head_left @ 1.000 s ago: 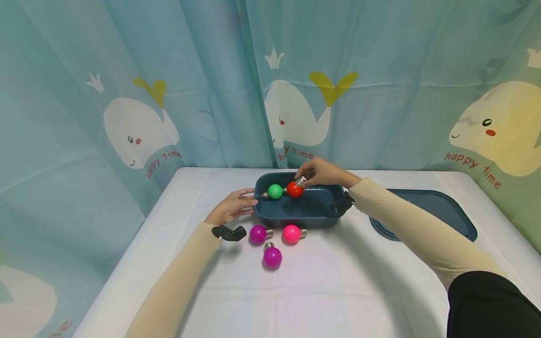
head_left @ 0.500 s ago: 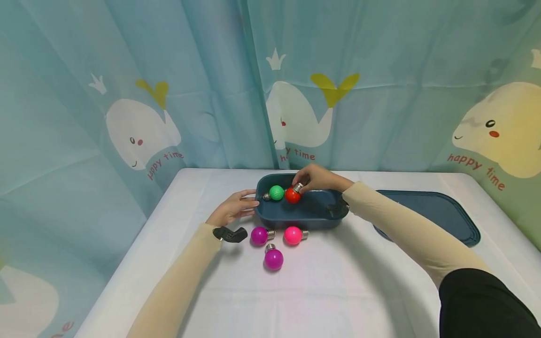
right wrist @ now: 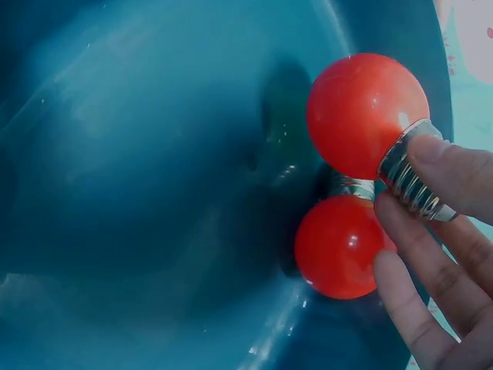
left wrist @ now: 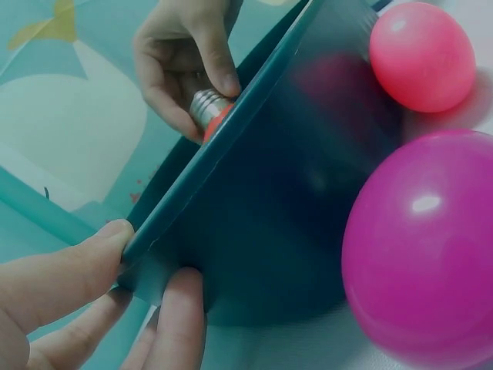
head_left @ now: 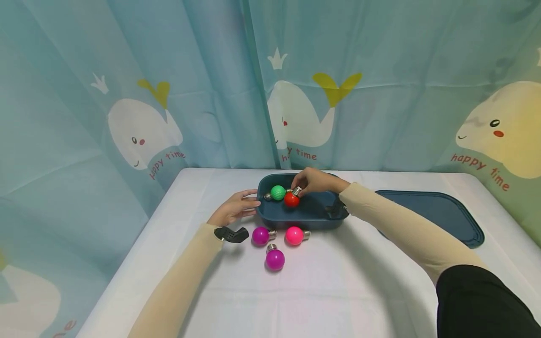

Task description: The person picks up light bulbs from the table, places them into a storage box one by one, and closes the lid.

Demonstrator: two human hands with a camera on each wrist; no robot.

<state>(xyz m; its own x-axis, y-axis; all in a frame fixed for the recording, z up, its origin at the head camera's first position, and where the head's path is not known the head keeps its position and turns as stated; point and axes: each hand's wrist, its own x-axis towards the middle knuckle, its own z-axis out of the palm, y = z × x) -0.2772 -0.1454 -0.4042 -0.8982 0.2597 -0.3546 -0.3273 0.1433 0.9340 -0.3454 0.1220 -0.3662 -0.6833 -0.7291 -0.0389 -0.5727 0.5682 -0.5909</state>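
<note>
My right hand (head_left: 313, 181) pinches a red light bulb (head_left: 291, 200) by its silver screw base, inside the dark blue box (head_left: 304, 224). The right wrist view shows thumb and fingers on that base, the red globe (right wrist: 362, 116) pointing away. Another red bulb (right wrist: 339, 247) lies in the box just beneath, close to the fingertips. A green bulb (head_left: 277, 193) lies at the box's left end; its base points left. My left hand (head_left: 234, 208) rests against the left end, its thumb (left wrist: 100, 245) at the rim and its fingers along the outer wall.
Before the box lie a purple bulb (head_left: 260, 236), a pink bulb (head_left: 294, 235) and, nearer, another purple bulb (head_left: 275, 259). A flat dark blue lid (head_left: 439, 216) lies to the right, partly behind the right sleeve. A whale-print curtain (head_left: 228, 94) hangs behind the white table (head_left: 321, 291).
My right hand has moved down and slightly left with the red bulb, deeper over the box. My left hand keeps its place at the box's end.
</note>
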